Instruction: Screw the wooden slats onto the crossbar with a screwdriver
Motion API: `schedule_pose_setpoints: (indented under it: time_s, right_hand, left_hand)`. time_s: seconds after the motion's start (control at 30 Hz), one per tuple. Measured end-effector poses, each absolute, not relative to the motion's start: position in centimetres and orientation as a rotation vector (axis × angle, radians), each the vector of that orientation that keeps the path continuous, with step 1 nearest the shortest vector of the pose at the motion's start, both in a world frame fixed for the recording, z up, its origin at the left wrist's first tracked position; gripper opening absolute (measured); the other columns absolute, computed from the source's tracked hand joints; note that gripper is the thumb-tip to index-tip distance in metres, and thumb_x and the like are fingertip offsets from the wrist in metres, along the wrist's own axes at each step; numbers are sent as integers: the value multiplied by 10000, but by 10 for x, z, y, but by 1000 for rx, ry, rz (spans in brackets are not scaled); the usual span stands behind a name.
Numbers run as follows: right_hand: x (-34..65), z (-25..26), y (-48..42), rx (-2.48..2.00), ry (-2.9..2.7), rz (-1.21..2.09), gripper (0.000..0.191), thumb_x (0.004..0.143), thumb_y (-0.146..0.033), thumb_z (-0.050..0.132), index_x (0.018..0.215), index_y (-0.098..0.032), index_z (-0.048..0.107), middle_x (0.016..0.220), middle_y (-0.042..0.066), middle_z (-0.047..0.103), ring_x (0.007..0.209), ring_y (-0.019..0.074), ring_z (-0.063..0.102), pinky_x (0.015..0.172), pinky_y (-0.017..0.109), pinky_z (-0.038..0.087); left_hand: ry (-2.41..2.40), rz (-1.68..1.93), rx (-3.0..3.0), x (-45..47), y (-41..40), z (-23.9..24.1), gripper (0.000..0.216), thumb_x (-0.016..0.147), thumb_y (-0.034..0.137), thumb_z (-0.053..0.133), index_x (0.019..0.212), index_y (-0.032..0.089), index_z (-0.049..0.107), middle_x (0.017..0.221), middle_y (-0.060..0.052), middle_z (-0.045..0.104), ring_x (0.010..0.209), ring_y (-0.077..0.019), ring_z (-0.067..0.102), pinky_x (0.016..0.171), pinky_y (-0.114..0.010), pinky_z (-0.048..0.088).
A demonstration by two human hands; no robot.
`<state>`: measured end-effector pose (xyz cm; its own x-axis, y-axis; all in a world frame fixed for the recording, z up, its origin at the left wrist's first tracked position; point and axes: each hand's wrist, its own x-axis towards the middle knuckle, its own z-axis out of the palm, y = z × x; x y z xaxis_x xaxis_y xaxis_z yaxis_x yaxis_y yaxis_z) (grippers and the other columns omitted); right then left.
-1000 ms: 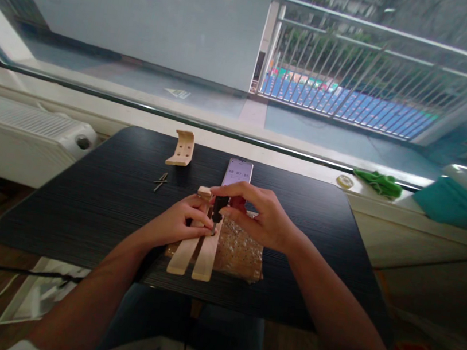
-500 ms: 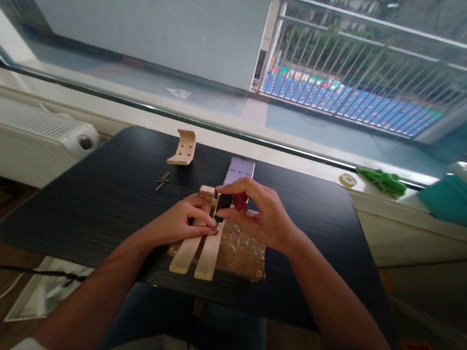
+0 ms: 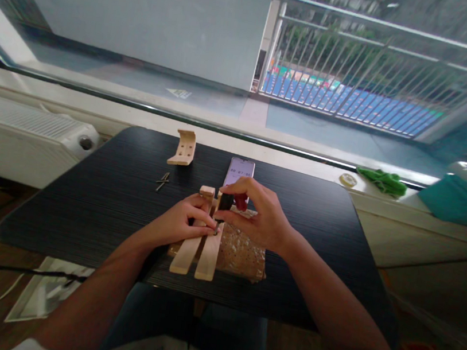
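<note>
Two pale wooden slats (image 3: pixel 197 252) lie side by side on a perforated brown board (image 3: pixel 241 254) near the front edge of the black table (image 3: pixel 95 196). My left hand (image 3: pixel 179 222) is closed, its fingertips pinching at the slats where a small fastener sits. My right hand (image 3: pixel 258 216) is closed round a short black screwdriver (image 3: pixel 223 204) held upright, tip down on the right slat. A small wooden block (image 3: pixel 207 191) stands just behind my left hand's fingers.
A phone (image 3: pixel 240 171) with a lit screen lies behind my hands. A curved wooden piece with holes (image 3: pixel 183 148) and loose screws (image 3: pixel 162 180) lie at the back left. A radiator (image 3: pixel 22 131) stands left; a green cloth (image 3: pixel 381 180) and teal bag (image 3: pixel 460 201) rest on the sill.
My right hand has shifted slightly on the screwdriver handle, fingers turning. The left hand and slats stay put. The view has edged a little.
</note>
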<state>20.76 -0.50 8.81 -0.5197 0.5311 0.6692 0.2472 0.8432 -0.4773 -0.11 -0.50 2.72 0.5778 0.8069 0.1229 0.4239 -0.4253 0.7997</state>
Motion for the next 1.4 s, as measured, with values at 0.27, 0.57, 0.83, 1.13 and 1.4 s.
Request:
schedule_pose_setpoints:
  time_s: [0.27,0.57,0.83,1.13,1.4]
  right_hand:
    - [203,87,-5,-435,-2130,290,179,907,-319,590,1004,-174,631,761,-7,574,648,81,516,589,205,450]
    - [219,102,0,-379,-2271,634,300,924,-123,490,1202,-168,592,1165,78,674,1002,122,626,785,254,511]
    - [222,102,0,-507,-2266,749,293,924,-148,510,1204,-155,597,1074,49,720,744,73,605,673,226,485]
    - [221,103,-2,-511,-2260,682,279,915,-179,556,1184,-133,616,897,27,698,652,57,550,630,205,456]
    - [218,104,-3,-510,-2230,636,238,908,-204,565,1125,-123,622,800,-2,624,610,53,506,586,202,424]
  left_hand:
    - [930,687,2083,-2,-3,21,193,816,362,683,845,203,788,968,-74,635,1009,-250,562,943,-394,453]
    - [945,701,2056,-2,-4,25,215,809,393,685,796,207,792,1035,-83,603,1012,-255,562,940,-401,445]
    - [936,695,2031,-2,-2,22,227,791,413,695,801,208,793,1052,-91,614,1092,-284,534,979,-418,418]
    - [955,683,2029,-1,-5,26,218,801,400,694,779,203,787,1090,-90,619,1100,-285,545,989,-424,431]
    - [946,684,2025,-2,-4,24,180,798,356,698,803,201,791,1131,-94,614,1123,-283,543,1010,-407,418]
